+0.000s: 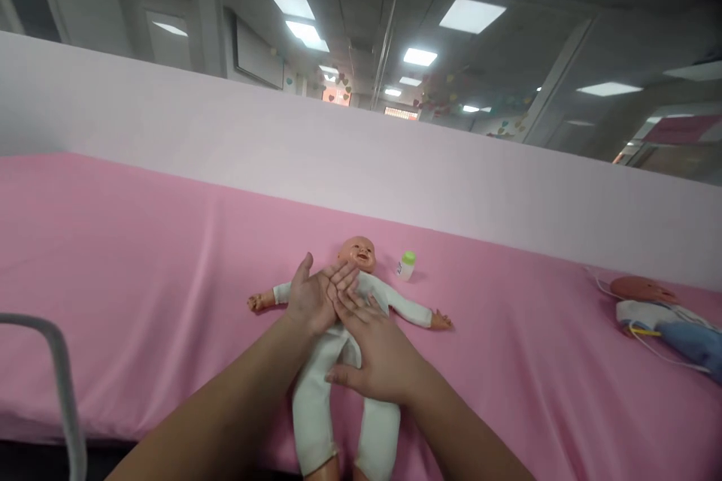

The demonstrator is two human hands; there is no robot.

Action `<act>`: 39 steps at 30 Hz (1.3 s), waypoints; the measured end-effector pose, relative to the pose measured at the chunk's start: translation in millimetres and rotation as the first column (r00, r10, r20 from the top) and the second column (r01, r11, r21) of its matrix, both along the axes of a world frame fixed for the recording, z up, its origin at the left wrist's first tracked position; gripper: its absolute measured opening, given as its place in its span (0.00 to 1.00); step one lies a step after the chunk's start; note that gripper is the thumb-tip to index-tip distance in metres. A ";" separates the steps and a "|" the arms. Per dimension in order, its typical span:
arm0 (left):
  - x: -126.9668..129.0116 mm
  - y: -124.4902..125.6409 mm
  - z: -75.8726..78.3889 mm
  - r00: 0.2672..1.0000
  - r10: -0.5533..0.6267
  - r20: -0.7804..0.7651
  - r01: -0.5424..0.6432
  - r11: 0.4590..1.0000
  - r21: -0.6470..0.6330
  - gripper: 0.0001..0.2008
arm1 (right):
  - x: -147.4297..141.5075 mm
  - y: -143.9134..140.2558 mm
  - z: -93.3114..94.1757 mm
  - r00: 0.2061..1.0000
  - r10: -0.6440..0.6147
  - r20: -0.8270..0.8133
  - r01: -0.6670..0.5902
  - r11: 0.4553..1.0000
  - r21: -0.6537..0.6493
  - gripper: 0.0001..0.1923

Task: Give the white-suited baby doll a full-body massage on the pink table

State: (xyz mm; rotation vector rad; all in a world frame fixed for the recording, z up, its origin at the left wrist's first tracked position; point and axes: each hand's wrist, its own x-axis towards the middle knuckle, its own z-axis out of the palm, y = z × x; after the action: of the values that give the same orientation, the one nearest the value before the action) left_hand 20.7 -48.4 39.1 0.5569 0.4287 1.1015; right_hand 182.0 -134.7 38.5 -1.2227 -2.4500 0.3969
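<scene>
A baby doll (319, 364) in a white suit lies on its back on the pink sheet, arms spread and head toward the wall. Over its chest my left hand (316, 297) is turned palm up, fingers stretched out and thumb apart. My right hand (375, 346) faces down, its flat fingers resting across the left palm and fingers. Neither hand holds a thing. Part of the doll's torso is hidden behind both hands. Beside the doll's head stands a small bottle (406, 267) with a green cap and a label.
A second doll (665, 323) in white and blue lies at the far right with thin tubing around it. Behind the pink sheet (141, 255) runs a low white wall (350, 158) with glass above. A grey rail (59, 361) curves up at the left front.
</scene>
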 end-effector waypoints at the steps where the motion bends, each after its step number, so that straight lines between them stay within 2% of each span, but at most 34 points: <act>1: -2.6 0.7 1.6 0.999 0.017 -0.029 -0.016 0.999 0.034 0.39 | -2.1 -4.7 1.0 1.000 0.028 -0.014 -0.028 1.000 -0.009 0.56; 5: -2.4 0.2 3.7 0.998 0.021 -0.051 -0.015 0.994 0.109 0.41 | -9.1 -17.8 7.8 0.994 0.096 -0.044 -0.097 0.995 -0.021 0.58; 11: 16.7 -9.1 -8.7 0.984 -0.142 0.104 0.140 0.990 0.026 0.46 | -10.5 -18.7 16.0 0.993 0.116 -0.031 -0.117 0.992 -0.054 0.65; 14: 24.6 -18.2 -11.3 0.962 -0.184 0.200 0.194 0.980 -0.032 0.47 | -8.8 -10.9 16.8 1.000 0.029 -0.004 -0.029 1.000 -0.011 0.62; 18: 25.9 -25.0 -6.1 0.940 -0.224 0.257 0.253 0.964 -0.085 0.47 | -1.1 2.4 14.6 0.991 -0.114 0.065 0.112 0.993 0.039 0.54; 21: 17.9 -19.5 -1.9 0.948 -0.194 0.251 0.216 0.974 -0.064 0.44 | 4.9 5.9 12.7 0.986 -0.136 0.093 0.133 0.991 0.035 0.52; 23: 10.0 -12.1 -0.7 0.961 -0.140 0.238 0.156 0.987 -0.049 0.45 | 6.6 4.1 12.8 0.990 -0.105 0.097 0.104 0.994 0.018 0.53; 26: -1.0 -1.0 -1.1 0.972 -0.057 0.228 0.071 0.996 -0.054 0.45 | 5.5 -2.1 14.7 0.998 0.015 0.061 -0.014 1.000 -0.020 0.56; 29: -5.5 4.9 -2.9 0.972 -0.021 0.235 0.035 0.998 -0.054 0.44 | 2.2 -8.5 15.9 0.992 0.127 0.005 -0.126 0.991 -0.039 0.58; 34: 5.0 -1.7 -2.8 0.977 -0.063 0.206 0.077 0.995 -0.064 0.43 | -3.3 -13.3 14.2 0.984 0.175 -0.043 -0.175 0.985 0.003 0.59; 39: 20.4 -19.5 0.9 0.974 -0.138 0.181 0.158 0.983 -0.098 0.42 | -4.9 -7.0 12.2 0.996 0.084 -0.009 -0.083 0.994 0.065 0.59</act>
State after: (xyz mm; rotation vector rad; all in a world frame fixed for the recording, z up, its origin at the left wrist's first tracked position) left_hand 41.1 -67.9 40.0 0.3837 0.2898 0.9668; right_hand 177.1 -141.7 50.7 -1.0918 -2.4898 0.3443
